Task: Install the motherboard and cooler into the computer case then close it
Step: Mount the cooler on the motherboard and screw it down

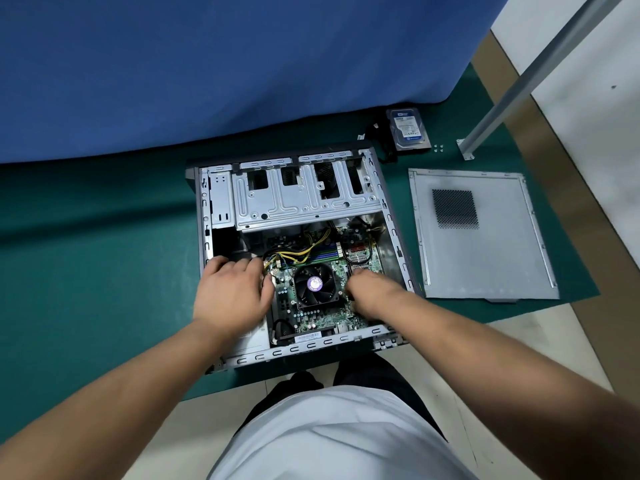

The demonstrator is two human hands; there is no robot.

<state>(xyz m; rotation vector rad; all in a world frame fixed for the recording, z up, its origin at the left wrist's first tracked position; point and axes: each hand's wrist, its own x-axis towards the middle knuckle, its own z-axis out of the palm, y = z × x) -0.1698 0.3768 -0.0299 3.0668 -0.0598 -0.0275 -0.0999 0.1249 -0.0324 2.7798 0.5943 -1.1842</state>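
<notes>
head | computer case (221, 216) lay open at centre, motherboard (322, 317) and cooler (314, 283) inside, purple fan sticker unreadable | left hand (230, 292) fingers spread flat by cables | right hand (372, 291) curled, hold unclear | side panel (485, 258) at 3 o'clock | hard drive (408, 130) at 1 o'clock, label illegible

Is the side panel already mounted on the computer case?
No, the side panel lies flat on the green mat, beside the open computer case.
</notes>
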